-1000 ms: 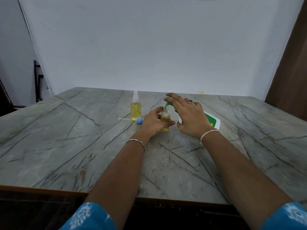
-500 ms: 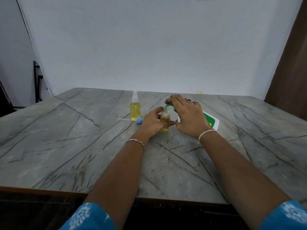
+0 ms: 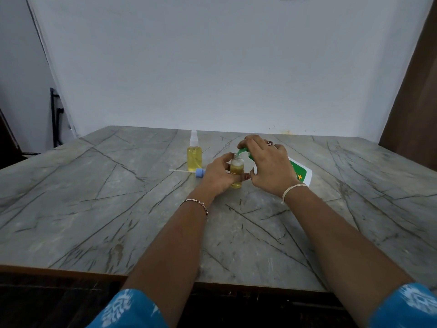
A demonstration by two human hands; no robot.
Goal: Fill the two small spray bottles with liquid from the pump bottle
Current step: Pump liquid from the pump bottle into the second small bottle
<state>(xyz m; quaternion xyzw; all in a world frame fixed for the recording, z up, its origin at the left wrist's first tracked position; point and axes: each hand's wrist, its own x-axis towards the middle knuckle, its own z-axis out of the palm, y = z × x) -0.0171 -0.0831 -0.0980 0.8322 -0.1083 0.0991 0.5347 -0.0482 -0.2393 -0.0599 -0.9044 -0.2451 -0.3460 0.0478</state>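
An uncapped small spray bottle (image 3: 236, 169) with yellow liquid stands mid-table, and my left hand (image 3: 218, 177) grips its side. My right hand (image 3: 269, 165) lies over the white and green pump bottle (image 3: 301, 174), which is tilted, its green spout (image 3: 242, 151) right above the small bottle's open neck. A second small spray bottle (image 3: 194, 153), full of yellow liquid and capped with a clear sprayer, stands upright further left. The loose blue spray cap with its dip tube (image 3: 199, 172) rests flat on the table beside my left hand.
The grey marble table (image 3: 118, 209) stretches wide on both sides, with its wooden front edge near me. A white wall rises behind it. A dark metal frame (image 3: 55, 117) stands at the far left, and a brown panel (image 3: 416, 102) borders the right.
My right hand's fingers have curled down over the pump head, from spread to pressed. My left hand and the small bottle have stayed put.
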